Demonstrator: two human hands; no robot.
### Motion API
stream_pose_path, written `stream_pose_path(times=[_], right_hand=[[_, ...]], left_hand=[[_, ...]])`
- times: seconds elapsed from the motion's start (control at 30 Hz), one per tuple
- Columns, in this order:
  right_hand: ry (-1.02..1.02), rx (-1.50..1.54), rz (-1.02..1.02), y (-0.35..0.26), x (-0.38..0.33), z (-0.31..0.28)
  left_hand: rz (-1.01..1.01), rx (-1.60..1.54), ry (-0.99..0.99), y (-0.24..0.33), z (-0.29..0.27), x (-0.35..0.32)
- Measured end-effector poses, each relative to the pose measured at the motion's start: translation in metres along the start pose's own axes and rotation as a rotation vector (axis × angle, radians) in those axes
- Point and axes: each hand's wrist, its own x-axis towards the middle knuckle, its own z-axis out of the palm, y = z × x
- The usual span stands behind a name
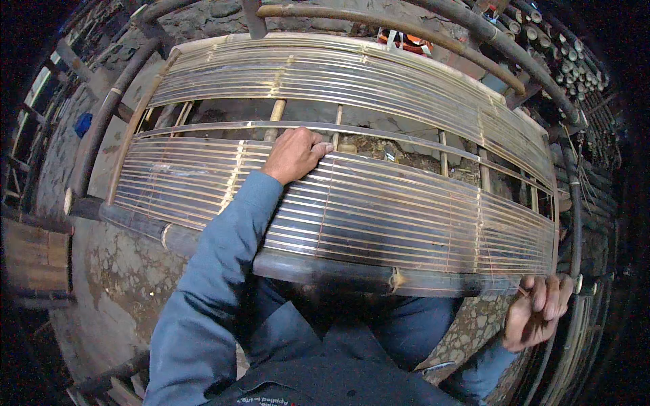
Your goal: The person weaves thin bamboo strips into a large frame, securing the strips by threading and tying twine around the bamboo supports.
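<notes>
Currently, left hand [296, 155], mid-frame, curls over slats [386, 215]; right hand [535, 317], lower right, apparently pinches thin cord [523, 291]; uneven pulling could skew slats.

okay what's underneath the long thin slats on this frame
Through the open gap, crosspieces and grey ground with brownish debris show beneath. Where the slats lie close together, what's under them mostly can't be made out, and the left hand and sleeve cover more.
</notes>
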Motion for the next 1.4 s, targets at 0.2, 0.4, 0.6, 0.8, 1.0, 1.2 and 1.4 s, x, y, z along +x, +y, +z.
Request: stream_pose_path(times=[0.2, 0.4, 0.6, 0.8, 1.0, 1.2, 1.4], right_hand=[[-0.676, -0.764, 0.131, 0.066, 0.093, 0.097], [-0.889, -1.131, -0.158, 0.188, 0.154, 0.147], [-0.875, -1.51, -0.173, 0.27, 0.176, 0.156], [-0.833, -1.288, 0.0, 0.306, 0.174, 0.174], [-0.705, -1.34, 0.087, 0.27, 0.171, 0.163], [-0.531, 0.249, 0.946, 0.23, 0.163, 0.15], [-0.777, -0.387, 0.718, 0.236, 0.148, 0.157]], left_hand=[[-0.1, -0.148, -0.071, -0.021, -0.002, 0.013], [-0.262, 0.03, -0.155, -0.017, 0.017, 0.034], [-0.351, 0.0, -0.326, -0.028, 0.026, 0.049], [-0.412, 0.018, -0.311, -0.053, 0.042, 0.063], [-0.267, -0.154, -0.056, -0.026, 0.028, 0.036], [-0.058, -0.89, -0.057, -0.03, 0.009, 0.019], [-0.022, -0.939, 0.006, -0.022, 0.01, 0.021]])
